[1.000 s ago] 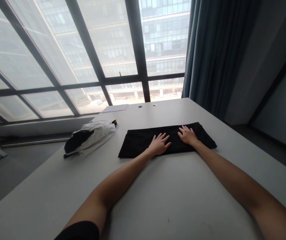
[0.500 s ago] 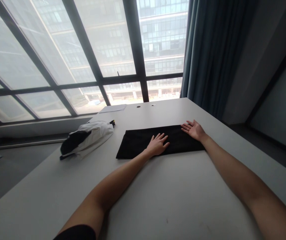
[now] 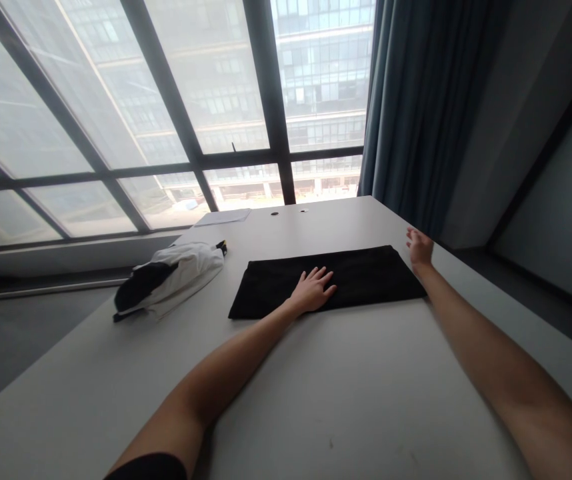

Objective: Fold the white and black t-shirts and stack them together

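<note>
A folded black cloth (image 3: 366, 273) lies as a long flat strip on the white table (image 3: 346, 393). My left hand (image 3: 312, 291) rests flat on the cloth near its middle, fingers spread and open. Past the cloth's right end, my right hand (image 3: 420, 247) is off the fabric, just above the table; its fingers are loosely apart and hold nothing.
A bundled white and black garment (image 3: 169, 279) lies on the table to the left of the cloth. A sheet of paper (image 3: 223, 217) sits near the far edge by the window. A blue curtain (image 3: 416, 107) hangs at the right.
My right hand slid along the cloth to its right end and came off it. The left hand stayed pressed on the middle of the cloth.
</note>
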Tool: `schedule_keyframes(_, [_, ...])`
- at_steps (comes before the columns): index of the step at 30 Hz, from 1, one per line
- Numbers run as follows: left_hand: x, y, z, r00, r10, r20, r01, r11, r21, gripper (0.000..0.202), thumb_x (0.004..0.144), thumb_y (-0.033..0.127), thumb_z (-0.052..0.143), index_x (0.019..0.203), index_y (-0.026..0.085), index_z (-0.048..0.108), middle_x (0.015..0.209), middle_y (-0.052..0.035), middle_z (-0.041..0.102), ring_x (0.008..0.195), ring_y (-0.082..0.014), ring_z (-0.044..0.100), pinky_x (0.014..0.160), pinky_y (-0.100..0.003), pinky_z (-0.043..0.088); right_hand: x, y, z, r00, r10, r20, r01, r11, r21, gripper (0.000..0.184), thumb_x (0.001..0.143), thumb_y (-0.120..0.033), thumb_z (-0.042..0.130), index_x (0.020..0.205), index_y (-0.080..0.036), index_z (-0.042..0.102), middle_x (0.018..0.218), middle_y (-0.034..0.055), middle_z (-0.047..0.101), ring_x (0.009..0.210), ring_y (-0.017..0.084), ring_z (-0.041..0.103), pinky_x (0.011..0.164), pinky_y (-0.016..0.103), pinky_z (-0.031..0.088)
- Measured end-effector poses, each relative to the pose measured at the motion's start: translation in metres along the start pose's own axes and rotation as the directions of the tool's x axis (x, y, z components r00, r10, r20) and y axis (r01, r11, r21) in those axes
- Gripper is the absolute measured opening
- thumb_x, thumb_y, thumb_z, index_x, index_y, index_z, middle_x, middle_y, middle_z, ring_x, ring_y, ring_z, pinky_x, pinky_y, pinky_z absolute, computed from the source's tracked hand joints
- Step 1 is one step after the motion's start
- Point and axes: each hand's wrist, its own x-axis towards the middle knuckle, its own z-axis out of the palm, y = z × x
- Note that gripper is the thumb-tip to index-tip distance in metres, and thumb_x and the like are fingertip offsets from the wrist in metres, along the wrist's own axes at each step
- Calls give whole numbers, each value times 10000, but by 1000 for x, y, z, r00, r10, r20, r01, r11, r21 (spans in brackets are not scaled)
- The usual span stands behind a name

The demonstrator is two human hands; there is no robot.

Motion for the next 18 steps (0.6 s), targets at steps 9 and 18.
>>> schedule_keyframes(9, [0, 2, -3, 1000, -4, 7, 3, 1000, 9, 639, 1026, 596, 316, 1570, 264, 350, 1657, -52, 256, 1540, -290, 173, 1220, -568, 159, -69, -15, 63, 800, 33, 599, 493, 533, -688, 604, 1017, -439, 372, 1528, -119, 405, 1637, 164, 295, 1527, 295, 195, 1218, 547, 131])
schedule_keyframes(18, [1, 0, -1, 1000, -4, 12, 4, 1000, -1, 642, 1020, 616, 306, 1571, 289, 348, 1662, -30, 244, 1543, -287, 164, 1228, -553, 152, -52, 2, 48, 859, 169, 483, 372, 441, -817, 699, 1027, -525, 268, 1556, -76, 346, 1650, 180, 246, 1531, 297, 175, 1218, 543, 133])
